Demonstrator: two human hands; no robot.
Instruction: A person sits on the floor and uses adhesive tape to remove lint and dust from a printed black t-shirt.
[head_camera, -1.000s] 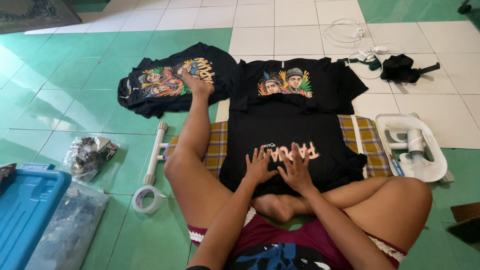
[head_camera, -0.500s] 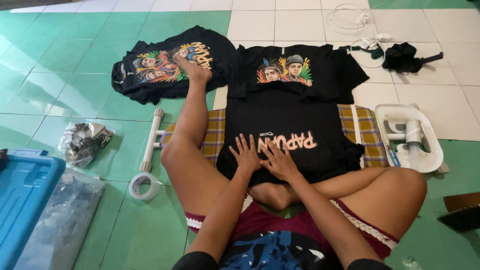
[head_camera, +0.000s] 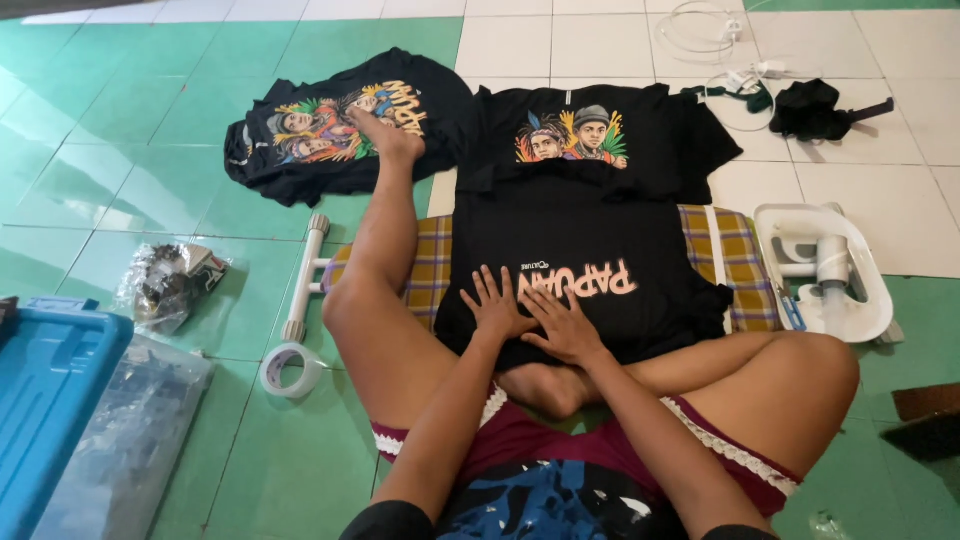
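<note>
I sit on the floor with one leg stretched out and the other folded. A black T-shirt (head_camera: 590, 250) with pale lettering lies on a yellow plaid cloth (head_camera: 735, 265) in front of me. My left hand (head_camera: 497, 305) and my right hand (head_camera: 562, 322) press flat on its near part, fingers spread, side by side. Beyond it lies a second black T-shirt (head_camera: 640, 125) with a print of two faces. A third black printed T-shirt (head_camera: 310, 125) is at the far left, under my outstretched foot.
A roll of tape (head_camera: 291, 368) and a white pipe frame (head_camera: 305, 275) lie left of my leg. A blue plastic bin (head_camera: 45, 390) and clear bags (head_camera: 165, 285) sit at the left. A white device (head_camera: 830, 275) stands at the right, a black item (head_camera: 815, 108) and cables beyond.
Both hands have slid a little toward me down the shirt, staying flat. The view has shifted slightly.
</note>
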